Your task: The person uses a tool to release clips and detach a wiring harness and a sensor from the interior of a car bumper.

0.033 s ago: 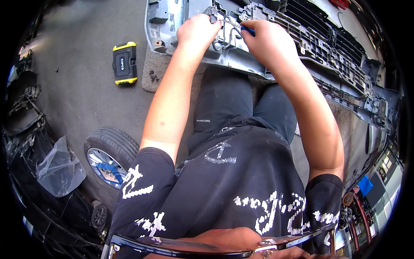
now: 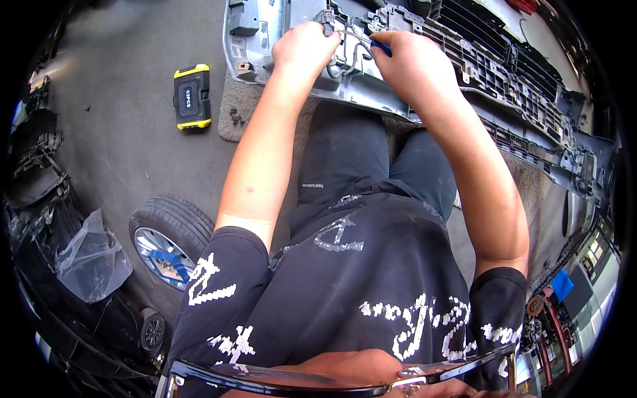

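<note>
The right hand (image 2: 413, 66) has its grip closed around a blue-handled tool (image 2: 381, 46), only a short bit of the handle showing past the curled fingers, its tip pointing left toward the other hand. The left hand (image 2: 304, 45) is bunched with its fingertips pinched on a small grey fitting (image 2: 328, 28) and the thin wires beside it; whether it truly clamps them or only presses on them I cannot tell. Both forearms run up from the lower part of the view, elbows bent and spread, wrists drawn together so the hands sit near each other, not touching.

The grey car bumper (image 2: 438, 60) they work on lies inner side up across the top of the view, its ribbed grille section stretching off to the right, its near edge just above the person's knees in dark trousers (image 2: 352, 159). It rests partly on a piece of carpet (image 2: 239, 113) on the concrete floor (image 2: 119, 152).

To the lower left a wheel with tyre (image 2: 166, 239) lies flat, a crumpled clear plastic bag (image 2: 89, 262) beside it. A yellow-and-black case (image 2: 192, 97) sits on the floor, left of the bumper.
</note>
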